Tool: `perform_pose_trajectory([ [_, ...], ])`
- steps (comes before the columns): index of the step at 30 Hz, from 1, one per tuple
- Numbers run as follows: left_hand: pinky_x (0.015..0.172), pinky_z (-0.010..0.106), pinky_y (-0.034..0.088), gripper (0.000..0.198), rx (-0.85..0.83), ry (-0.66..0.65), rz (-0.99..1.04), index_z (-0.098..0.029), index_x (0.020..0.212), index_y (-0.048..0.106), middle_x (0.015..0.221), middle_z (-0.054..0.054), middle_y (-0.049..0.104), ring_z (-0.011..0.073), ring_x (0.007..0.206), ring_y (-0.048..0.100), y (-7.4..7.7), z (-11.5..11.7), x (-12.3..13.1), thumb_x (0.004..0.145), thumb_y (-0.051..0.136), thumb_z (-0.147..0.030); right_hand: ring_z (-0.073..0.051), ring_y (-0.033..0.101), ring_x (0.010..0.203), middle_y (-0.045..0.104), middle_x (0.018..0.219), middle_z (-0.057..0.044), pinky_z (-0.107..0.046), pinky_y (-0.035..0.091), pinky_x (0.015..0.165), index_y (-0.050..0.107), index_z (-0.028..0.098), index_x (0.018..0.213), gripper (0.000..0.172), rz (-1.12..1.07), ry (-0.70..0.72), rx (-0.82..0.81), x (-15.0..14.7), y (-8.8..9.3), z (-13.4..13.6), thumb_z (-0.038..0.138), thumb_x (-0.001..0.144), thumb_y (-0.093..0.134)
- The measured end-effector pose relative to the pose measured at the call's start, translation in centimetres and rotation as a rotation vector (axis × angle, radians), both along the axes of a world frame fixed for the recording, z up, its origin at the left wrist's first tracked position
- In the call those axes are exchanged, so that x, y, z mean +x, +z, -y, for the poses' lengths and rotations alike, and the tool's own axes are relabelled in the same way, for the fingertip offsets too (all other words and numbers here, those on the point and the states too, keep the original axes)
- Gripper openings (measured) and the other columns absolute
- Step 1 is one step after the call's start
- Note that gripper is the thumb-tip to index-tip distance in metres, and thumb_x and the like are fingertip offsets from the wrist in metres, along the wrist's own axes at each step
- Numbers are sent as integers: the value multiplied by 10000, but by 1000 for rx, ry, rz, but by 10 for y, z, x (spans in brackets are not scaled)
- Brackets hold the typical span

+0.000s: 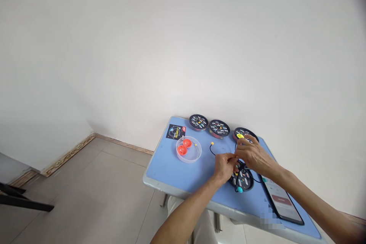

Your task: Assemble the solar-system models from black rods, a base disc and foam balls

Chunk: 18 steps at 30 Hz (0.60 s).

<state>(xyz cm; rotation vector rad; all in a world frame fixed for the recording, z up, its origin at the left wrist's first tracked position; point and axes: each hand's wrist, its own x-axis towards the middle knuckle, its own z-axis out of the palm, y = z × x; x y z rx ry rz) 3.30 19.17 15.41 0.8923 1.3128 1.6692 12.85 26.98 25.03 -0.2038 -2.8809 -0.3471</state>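
Above the table my left hand (224, 167) and my right hand (254, 155) meet, fingertips pinched together on a black cord piece (240, 169). A small orange bit shows between the fingertips, mostly hidden. Thin black arms spread from the piece; one ends in a yellow bead (212, 143), others in a turquoise ball (239, 189) and a second turquoise ball (264, 179). By the right fingers is a yellow cup-shaped part (239, 136). Beneath the hands lies a round black patterned lid (246, 182), partly covered.
A clear round dish (197, 159) holds two orange-red half shells (182, 150) and a tiny yellow bead. Behind it lies a dark printed card (175, 132). Round tubs with black lids (219, 127) line the wall side. A phone (281, 200) rests on the blue table's (166, 167) right.
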Motion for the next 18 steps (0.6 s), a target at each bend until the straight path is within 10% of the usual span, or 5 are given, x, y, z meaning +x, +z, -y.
perform_pose_trajectory([
  [18,437,218,439,299,25,-4,12,-175,588,534,529,-32,530,104,418,522,-1,1,1,838,573,-335,-250,587,802,619,593,-13,-518,316,1021,602,212,577,275,52,16,225,-5,-12,3,0,751,615],
])
